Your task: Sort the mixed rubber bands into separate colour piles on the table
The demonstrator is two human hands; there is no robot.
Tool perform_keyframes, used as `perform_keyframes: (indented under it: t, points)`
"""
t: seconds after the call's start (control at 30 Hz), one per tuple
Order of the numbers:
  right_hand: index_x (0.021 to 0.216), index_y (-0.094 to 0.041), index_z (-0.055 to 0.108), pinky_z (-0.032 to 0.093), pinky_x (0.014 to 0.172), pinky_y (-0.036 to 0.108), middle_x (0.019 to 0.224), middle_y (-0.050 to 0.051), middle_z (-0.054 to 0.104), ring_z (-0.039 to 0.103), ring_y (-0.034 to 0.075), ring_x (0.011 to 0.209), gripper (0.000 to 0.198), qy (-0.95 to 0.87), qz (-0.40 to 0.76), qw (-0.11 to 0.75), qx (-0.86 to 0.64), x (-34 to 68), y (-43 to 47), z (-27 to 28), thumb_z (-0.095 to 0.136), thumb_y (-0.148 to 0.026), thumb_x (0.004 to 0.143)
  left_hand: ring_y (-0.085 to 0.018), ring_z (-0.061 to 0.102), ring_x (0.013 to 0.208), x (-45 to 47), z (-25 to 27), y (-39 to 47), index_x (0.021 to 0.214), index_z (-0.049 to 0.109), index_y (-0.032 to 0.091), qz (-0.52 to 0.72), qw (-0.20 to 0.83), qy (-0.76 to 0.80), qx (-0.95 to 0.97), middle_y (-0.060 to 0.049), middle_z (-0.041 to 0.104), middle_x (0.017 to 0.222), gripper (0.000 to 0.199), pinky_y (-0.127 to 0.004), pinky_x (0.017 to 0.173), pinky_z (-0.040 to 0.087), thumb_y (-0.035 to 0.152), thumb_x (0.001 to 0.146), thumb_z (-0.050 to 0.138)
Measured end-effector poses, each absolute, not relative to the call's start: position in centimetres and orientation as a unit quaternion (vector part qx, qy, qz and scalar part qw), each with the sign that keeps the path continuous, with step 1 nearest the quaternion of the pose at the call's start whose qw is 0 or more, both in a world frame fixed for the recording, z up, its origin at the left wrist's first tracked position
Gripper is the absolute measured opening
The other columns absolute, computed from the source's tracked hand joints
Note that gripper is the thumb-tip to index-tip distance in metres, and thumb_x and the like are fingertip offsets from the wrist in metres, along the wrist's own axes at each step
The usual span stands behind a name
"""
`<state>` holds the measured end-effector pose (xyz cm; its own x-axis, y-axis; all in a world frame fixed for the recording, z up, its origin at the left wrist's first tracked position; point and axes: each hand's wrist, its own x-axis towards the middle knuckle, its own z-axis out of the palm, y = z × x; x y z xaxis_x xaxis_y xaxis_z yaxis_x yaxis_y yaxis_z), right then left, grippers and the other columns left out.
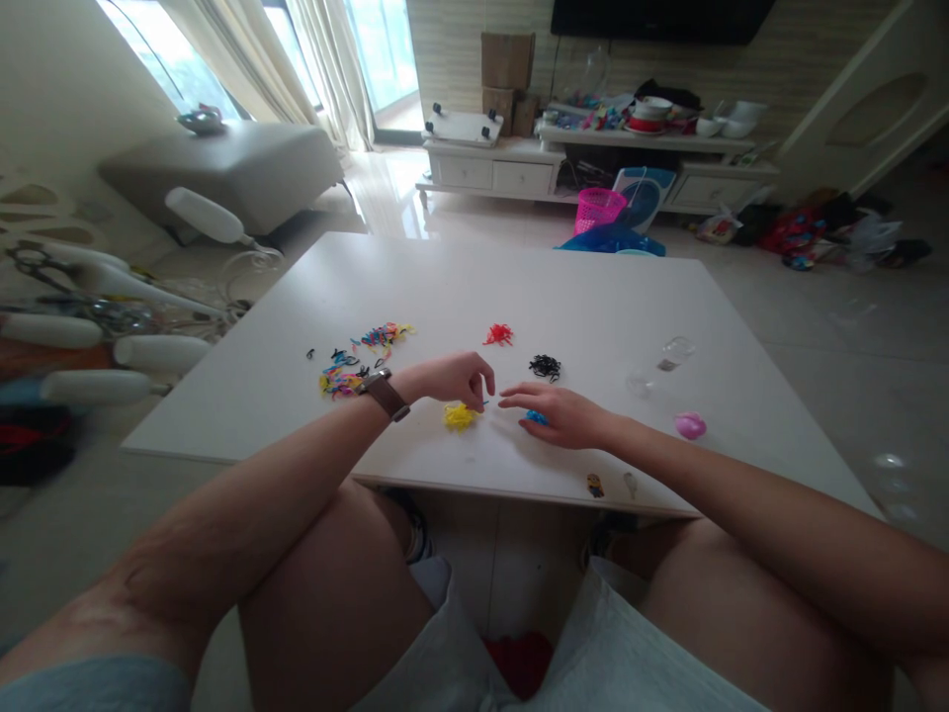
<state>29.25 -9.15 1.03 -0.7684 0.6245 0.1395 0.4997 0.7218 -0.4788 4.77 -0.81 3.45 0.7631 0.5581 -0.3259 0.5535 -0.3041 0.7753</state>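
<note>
Small rubber bands lie in colour piles on the white table point(608, 297). My left hand point(456, 379), with a brown-strapped watch at its wrist, is closed in a pinch above the yellow pile point(460, 416). A tiny blue rubber band point(485, 402) shows at its fingertips. My right hand point(560, 413) is open, fingers stretched towards the left hand, and partly hides the blue pile point(536, 417) beneath it. Beyond the hands are a red pile point(499, 334) and a black pile point(546, 367). Mixed-colour bands point(382, 337) are spread at the left.
On the right of the table lie a pink rounded object point(690, 425) and a clear plastic piece point(676, 351). A small yellow figure point(595, 485) sits by the near edge. White lamp arms point(204, 215) stand at the left; a pink basket point(599, 210) stands beyond the table.
</note>
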Motion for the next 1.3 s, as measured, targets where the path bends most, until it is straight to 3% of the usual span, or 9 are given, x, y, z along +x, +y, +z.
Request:
perform_keyframes:
  t: [0.2, 0.43, 0.7, 0.93, 1.3]
  points:
    - [0.139, -0.025, 0.057, 0.047, 0.111, 0.042, 0.153, 0.008, 0.049, 0.055, 0.025, 0.133, 0.049, -0.927, 0.215, 0.115, -0.285, 28.7, -9.8, 0.9, 0.057, -0.016, 0.091, -0.015, 0.066, 0.063, 5.3, 3.0, -1.0, 0.092, 0.074, 0.016, 0.012, 0.462, 0.319, 0.827, -0.001, 0.073, 0.07, 0.037, -0.023, 0.058, 0.045, 0.029, 0.061, 0.089]
    - [0.143, -0.023, 0.055, 0.048, 0.109, 0.044, 0.147, 0.011, 0.055, 0.056, 0.027, 0.13, 0.05, -0.924, 0.211, 0.122, -0.294, 28.8, -9.6, 0.6, 0.057, -0.019, 0.093, -0.016, 0.067, 0.063, 5.8, 2.8, -1.1, 0.092, 0.074, 0.015, 0.026, 0.472, 0.308, 0.826, -0.003, 0.074, 0.072, 0.037, -0.024, 0.059, 0.047, 0.028, 0.061, 0.09]
    - [0.121, -0.016, 0.068, 0.052, 0.098, 0.04, 0.123, 0.014, 0.068, 0.065, 0.025, 0.112, 0.029, -0.921, 0.197, 0.153, -0.3, 29.3, -8.9, 1.8, 0.053, -0.021, 0.096, -0.016, 0.068, 0.063, 5.5, 2.1, -0.5, 0.093, 0.073, 0.015, 0.045, 0.486, 0.315, 0.814, -0.003, 0.075, 0.071, 0.036, -0.024, 0.058, 0.049, 0.023, 0.061, 0.087]
    - [0.087, -0.017, 0.075, 0.051, 0.079, 0.032, 0.095, 0.009, 0.073, 0.067, 0.02, 0.085, 0.023, -0.907, 0.214, 0.15, -0.331, 31.4, -7.6, 2.5, 0.055, -0.023, 0.096, -0.012, 0.06, 0.057, 4.9, 2.4, -0.1, 0.087, 0.076, 0.014, 0.07, 0.418, 0.334, 0.842, 0.0, 0.069, 0.065, 0.024, -0.022, 0.056, 0.044, 0.019, 0.064, 0.082]
    - [0.082, -0.018, 0.077, 0.045, 0.069, 0.026, 0.083, 0.007, 0.075, 0.065, 0.016, 0.072, 0.024, -0.894, 0.274, 0.076, -0.347, 32.4, -7.5, 2.9, 0.06, -0.03, 0.094, -0.013, 0.061, 0.059, 5.4, 2.5, -0.3, 0.084, 0.074, 0.013, 0.097, 0.428, 0.329, 0.837, -0.002, 0.069, 0.066, 0.023, -0.022, 0.055, 0.045, 0.018, 0.064, 0.084]
